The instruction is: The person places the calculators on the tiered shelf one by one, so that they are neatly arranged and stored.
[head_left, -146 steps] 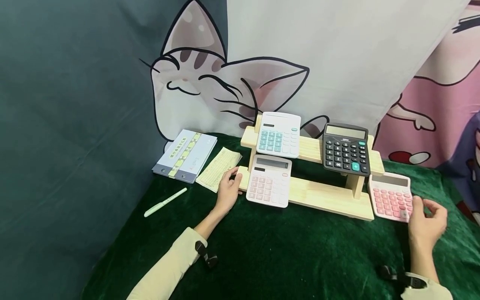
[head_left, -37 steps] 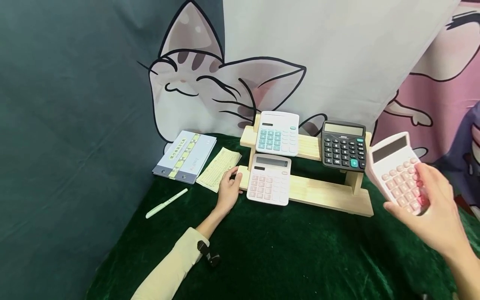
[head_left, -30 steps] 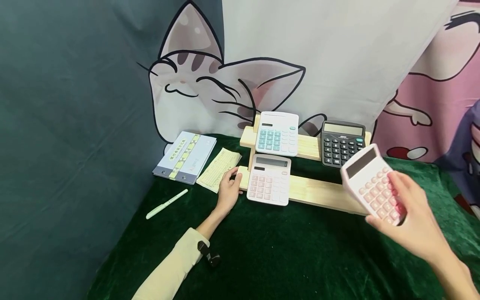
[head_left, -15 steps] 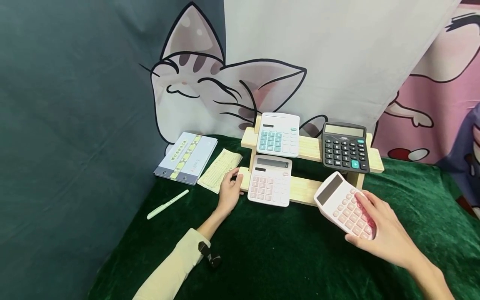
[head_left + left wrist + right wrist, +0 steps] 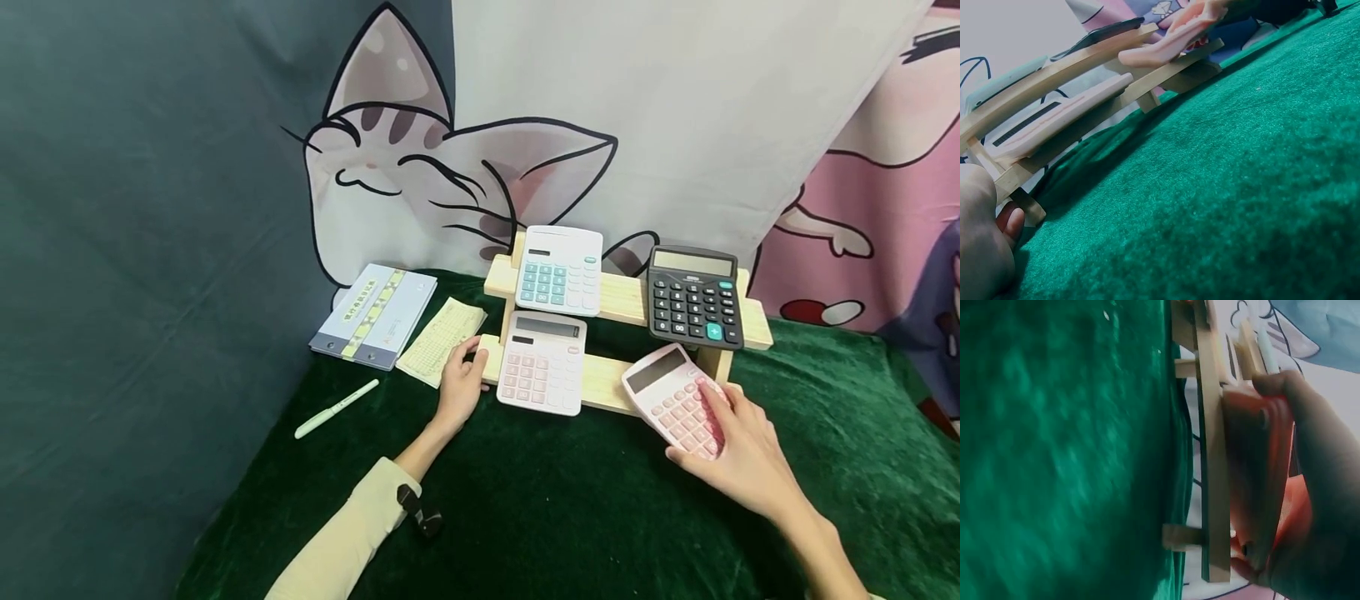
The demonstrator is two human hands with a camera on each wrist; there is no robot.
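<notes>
My right hand holds a pink calculator, thumb on the near edge and fingers on the far one. It is tilted over the right part of the lower shelf of a two-tier wooden rack; in the right wrist view its underside faces the shelf, and contact is hard to tell. At the rack's left end my left hand grips the lower board's tip. A pale pink calculator leans on that shelf's left. Above stand a white calculator with blue keys and a black calculator.
Left of the rack lie a yellowish paper pad and a grey-blue notebook. A pale green pen is in front of them. Dark green cloth covers the table, and a printed curtain hangs behind.
My right hand picked up the pink calculator from the cloth right of the rack, carried it left and lowered it over the lower shelf. My left hand stays at the rack's end.
</notes>
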